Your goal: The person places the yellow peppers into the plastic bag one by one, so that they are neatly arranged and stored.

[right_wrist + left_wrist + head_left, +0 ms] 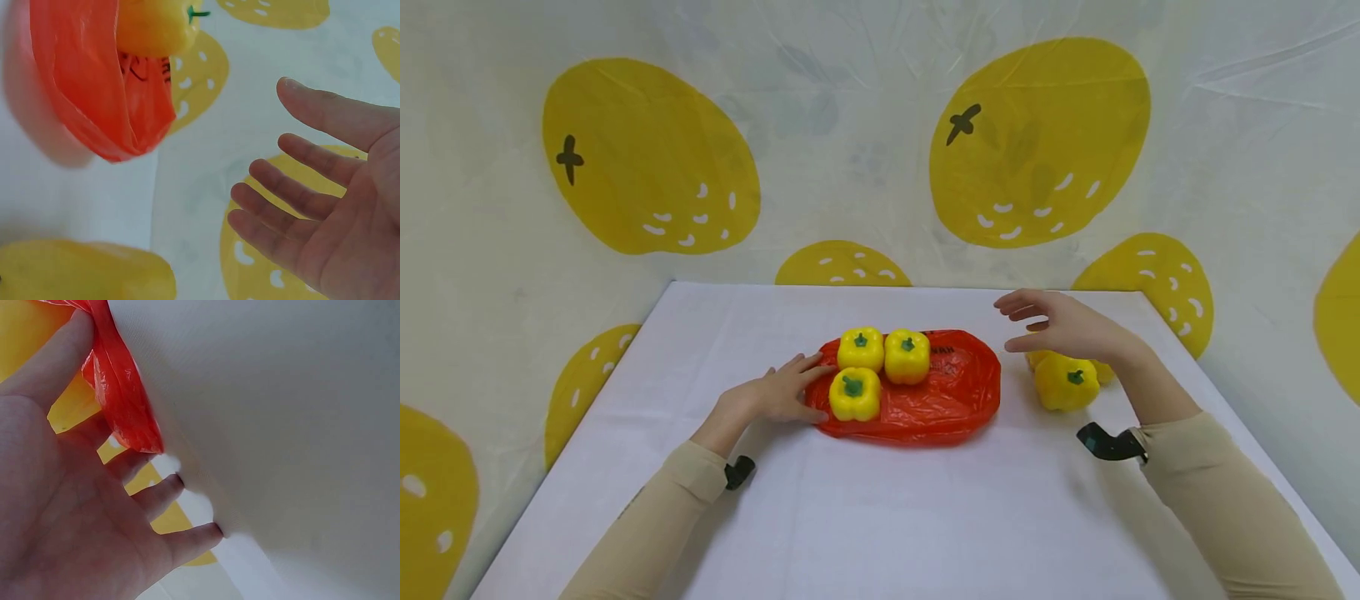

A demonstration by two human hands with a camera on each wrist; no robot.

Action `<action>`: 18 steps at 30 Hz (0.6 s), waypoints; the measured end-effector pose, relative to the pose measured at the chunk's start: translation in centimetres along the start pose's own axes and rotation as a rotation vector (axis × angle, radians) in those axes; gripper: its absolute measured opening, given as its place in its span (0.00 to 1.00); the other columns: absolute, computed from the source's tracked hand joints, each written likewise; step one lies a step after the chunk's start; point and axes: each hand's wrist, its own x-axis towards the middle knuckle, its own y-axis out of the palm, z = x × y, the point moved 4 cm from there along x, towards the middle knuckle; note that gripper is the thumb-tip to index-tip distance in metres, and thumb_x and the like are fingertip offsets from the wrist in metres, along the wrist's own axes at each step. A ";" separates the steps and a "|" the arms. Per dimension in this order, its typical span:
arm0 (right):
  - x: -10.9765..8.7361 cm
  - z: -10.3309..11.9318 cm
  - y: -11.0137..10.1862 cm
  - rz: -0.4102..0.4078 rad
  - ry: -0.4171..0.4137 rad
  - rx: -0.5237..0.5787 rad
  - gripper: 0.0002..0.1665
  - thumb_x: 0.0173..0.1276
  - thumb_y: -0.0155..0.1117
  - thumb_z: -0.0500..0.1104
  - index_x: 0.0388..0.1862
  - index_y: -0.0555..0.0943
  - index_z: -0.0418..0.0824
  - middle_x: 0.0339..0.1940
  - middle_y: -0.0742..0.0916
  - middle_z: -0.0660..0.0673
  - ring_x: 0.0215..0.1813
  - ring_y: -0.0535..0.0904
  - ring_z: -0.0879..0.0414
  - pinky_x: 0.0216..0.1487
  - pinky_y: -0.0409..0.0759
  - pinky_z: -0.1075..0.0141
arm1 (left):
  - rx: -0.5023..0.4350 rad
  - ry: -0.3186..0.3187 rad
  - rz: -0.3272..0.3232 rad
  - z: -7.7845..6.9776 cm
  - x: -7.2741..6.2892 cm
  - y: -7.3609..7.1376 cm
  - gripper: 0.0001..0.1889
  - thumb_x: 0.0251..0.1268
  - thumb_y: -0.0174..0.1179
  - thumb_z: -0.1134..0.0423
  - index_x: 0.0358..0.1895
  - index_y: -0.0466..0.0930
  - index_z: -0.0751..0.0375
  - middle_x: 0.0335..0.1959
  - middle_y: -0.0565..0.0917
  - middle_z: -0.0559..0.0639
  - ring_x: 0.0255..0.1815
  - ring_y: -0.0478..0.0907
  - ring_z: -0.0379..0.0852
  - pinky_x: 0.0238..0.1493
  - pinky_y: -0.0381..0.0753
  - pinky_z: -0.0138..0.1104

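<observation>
A red plastic bag (pixel 958 392) lies flat on the white table. Three yellow bell peppers, among them a front one (pixel 854 395), sit on its left half. At the bag's left edge is my left hand (pixel 786 392), fingers spread; in the left wrist view its thumb touches the red plastic (pixel 128 406). Raised over the table's right side, my right hand (pixel 1060 323) has its fingers extended and holds nothing, as the right wrist view also shows. Below it rests another yellow bell pepper (pixel 1066 383), with more yellow items partly hidden behind.
The white table (pixel 865 517) runs back to a pale cloth backdrop (pixel 842 167) printed with large yellow fruit. Black wrist mounts (pixel 1111 442) stick out from both sleeves. Dark lettering marks the bag's far right part.
</observation>
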 end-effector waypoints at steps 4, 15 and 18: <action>-0.9 -0.7 -1.2 -0.021 0.007 -0.004 0.36 0.68 0.74 0.48 0.71 0.72 0.40 0.68 0.78 0.40 0.69 0.73 0.42 0.64 0.77 0.45 | 0.003 0.003 0.000 0.0 0.1 0.0 0.45 0.65 0.69 0.45 0.82 0.57 0.50 0.84 0.49 0.59 0.82 0.42 0.67 0.72 0.44 0.72; -2.8 -2.8 -3.2 -0.071 0.032 -0.017 0.37 0.71 0.72 0.48 0.74 0.70 0.40 0.69 0.77 0.38 0.69 0.73 0.40 0.55 0.77 0.74 | -0.004 0.003 -0.008 -0.2 0.0 0.0 0.45 0.65 0.69 0.47 0.82 0.57 0.51 0.84 0.50 0.59 0.82 0.42 0.68 0.72 0.44 0.72; -3.4 -3.3 -3.7 -0.097 0.042 -0.011 0.37 0.71 0.72 0.48 0.74 0.71 0.40 0.69 0.78 0.37 0.69 0.73 0.39 0.52 0.76 0.78 | -0.003 0.000 -0.007 -0.2 -0.1 0.0 0.45 0.65 0.69 0.47 0.82 0.57 0.50 0.84 0.50 0.59 0.82 0.42 0.68 0.71 0.44 0.72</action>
